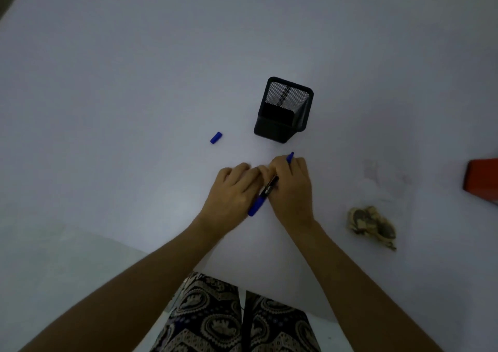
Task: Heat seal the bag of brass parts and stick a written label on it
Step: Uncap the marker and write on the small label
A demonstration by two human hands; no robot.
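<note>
Head view, looking down on a white table (107, 82). Landmark: the black mesh cup (283, 110), upright and empty so far as can be seen.

Right hand (292, 189), just in front of the cup, is closed round a blue marker (265, 189); one blue end shows beyond the knuckles toward the cup, the other end points back toward the person. Left hand (233, 189), touching the right hand on its left, lies curled and palm down, fingers pressed to the table. Whether it pins a label cannot be told; no label is visible against the white surface. A blue cap (216, 137) lies loose left of the cup, well apart from both hands.

The bag (373, 226) of brass parts lies to the right of the cup and nearer the person, apart from both hands, crumpled; whether it is sealed cannot be told. A red object (482, 180) sits at the frame's right edge, cut off; its nature is unclear.

Judgement: the step in hand is writing the label, the marker being uncapped and both hands gathered at one spot. Next move calls for finishing the writing, recapping the marker, then lifting the label cleanly and carrying it to the bag. The bag's crumpled face will need flattening for the label to hold.
</note>
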